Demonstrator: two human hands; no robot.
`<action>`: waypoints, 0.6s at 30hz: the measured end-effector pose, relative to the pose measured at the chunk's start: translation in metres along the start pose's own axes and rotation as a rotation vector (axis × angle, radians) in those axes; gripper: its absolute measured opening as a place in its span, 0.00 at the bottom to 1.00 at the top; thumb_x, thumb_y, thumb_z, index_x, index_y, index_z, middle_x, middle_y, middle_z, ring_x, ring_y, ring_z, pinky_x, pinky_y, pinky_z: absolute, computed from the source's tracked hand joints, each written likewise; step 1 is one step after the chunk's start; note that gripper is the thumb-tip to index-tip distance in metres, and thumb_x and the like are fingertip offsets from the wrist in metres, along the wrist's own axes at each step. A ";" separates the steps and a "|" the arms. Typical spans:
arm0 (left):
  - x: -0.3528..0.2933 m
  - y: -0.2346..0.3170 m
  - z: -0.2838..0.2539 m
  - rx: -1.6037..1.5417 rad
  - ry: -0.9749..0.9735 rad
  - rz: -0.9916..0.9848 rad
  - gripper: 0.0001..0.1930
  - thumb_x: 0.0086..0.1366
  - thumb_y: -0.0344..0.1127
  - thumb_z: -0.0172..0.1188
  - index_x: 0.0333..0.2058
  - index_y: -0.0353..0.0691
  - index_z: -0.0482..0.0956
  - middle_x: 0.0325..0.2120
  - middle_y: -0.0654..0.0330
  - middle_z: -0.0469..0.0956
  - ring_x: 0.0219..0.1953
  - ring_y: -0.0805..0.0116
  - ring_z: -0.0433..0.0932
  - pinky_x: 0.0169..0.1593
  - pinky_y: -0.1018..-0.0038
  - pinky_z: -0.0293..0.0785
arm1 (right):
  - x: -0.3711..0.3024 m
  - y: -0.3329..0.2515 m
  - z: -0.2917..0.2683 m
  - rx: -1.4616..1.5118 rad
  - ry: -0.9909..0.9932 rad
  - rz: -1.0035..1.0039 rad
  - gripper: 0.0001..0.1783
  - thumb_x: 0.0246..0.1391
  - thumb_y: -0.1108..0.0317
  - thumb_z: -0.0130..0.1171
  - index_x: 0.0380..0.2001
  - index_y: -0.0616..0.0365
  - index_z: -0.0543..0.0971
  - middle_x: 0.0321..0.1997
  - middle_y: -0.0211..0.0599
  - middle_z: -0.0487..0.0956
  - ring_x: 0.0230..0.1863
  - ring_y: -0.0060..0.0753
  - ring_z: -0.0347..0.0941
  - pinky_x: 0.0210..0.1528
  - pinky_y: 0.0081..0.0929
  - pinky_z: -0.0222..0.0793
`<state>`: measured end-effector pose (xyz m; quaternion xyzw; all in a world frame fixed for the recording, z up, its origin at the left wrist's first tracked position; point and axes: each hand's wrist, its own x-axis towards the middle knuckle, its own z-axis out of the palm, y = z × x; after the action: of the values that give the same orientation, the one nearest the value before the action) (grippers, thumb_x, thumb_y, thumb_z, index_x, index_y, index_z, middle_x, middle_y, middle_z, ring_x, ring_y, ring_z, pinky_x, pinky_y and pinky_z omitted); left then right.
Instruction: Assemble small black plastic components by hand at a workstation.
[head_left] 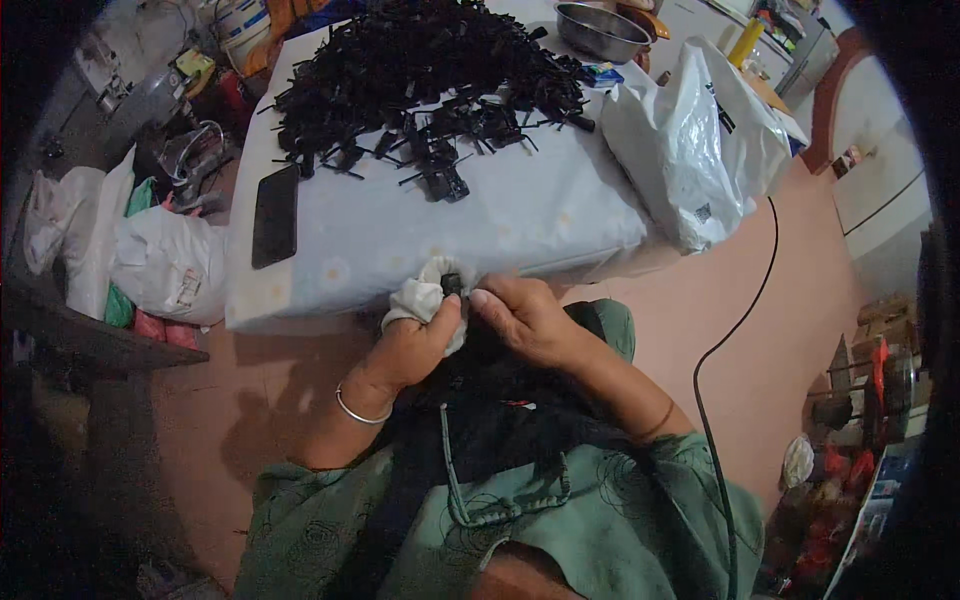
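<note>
My left hand (415, 345) is closed around a white cloth (412, 300) and a small black plastic part (452, 284), with the thumb pressed on the part. Close beside it on the right, my right hand (525, 318) is curled with thumb and fingers pinched together. What sits between those fingertips, if anything, is hidden. Both hands are just in front of the table's near edge, above my lap. A large heap of black plastic parts (430, 90) with thin prongs covers the far part of the table (540, 215).
A black phone (275, 217) lies at the table's left. On the right stand a white plastic bag (670, 150) and, farther back, a metal bowl (600, 35). A black cable (722, 345) hangs down at right. Stuffed white bags (170, 262) fill a shelf at left.
</note>
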<state>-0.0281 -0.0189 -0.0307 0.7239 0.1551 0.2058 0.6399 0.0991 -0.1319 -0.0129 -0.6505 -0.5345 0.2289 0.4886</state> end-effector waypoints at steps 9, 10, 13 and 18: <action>0.003 -0.003 0.008 0.507 0.015 0.302 0.11 0.53 0.26 0.48 0.36 0.32 0.67 0.28 0.48 0.69 0.32 0.51 0.71 0.35 0.69 0.67 | 0.005 0.029 0.031 0.167 0.098 -0.001 0.14 0.55 0.65 0.47 0.21 0.64 0.68 0.14 0.45 0.64 0.16 0.31 0.55 0.22 0.29 0.59; 0.003 -0.005 0.007 0.541 0.024 0.331 0.11 0.53 0.26 0.47 0.37 0.32 0.67 0.28 0.48 0.69 0.31 0.50 0.71 0.36 0.69 0.68 | 0.005 0.024 0.034 0.157 0.140 0.005 0.14 0.55 0.65 0.47 0.21 0.64 0.68 0.14 0.45 0.64 0.16 0.31 0.54 0.22 0.29 0.59; 0.004 -0.004 0.009 0.525 0.053 0.303 0.11 0.53 0.26 0.47 0.36 0.32 0.67 0.29 0.47 0.69 0.31 0.49 0.71 0.36 0.69 0.68 | 0.005 0.033 0.042 0.124 0.133 0.015 0.13 0.56 0.65 0.45 0.24 0.64 0.69 0.16 0.38 0.65 0.20 0.22 0.56 0.24 0.24 0.59; 0.005 -0.013 0.007 0.512 0.147 0.301 0.12 0.52 0.27 0.49 0.37 0.31 0.68 0.30 0.47 0.69 0.33 0.49 0.72 0.37 0.68 0.69 | 0.022 0.029 0.016 0.235 -0.112 0.167 0.13 0.57 0.65 0.45 0.25 0.64 0.71 0.17 0.33 0.65 0.23 0.16 0.56 0.25 0.20 0.59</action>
<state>-0.0199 -0.0215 -0.0435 0.8596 0.1387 0.3043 0.3863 0.1064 -0.1040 -0.0400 -0.6171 -0.4744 0.3658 0.5102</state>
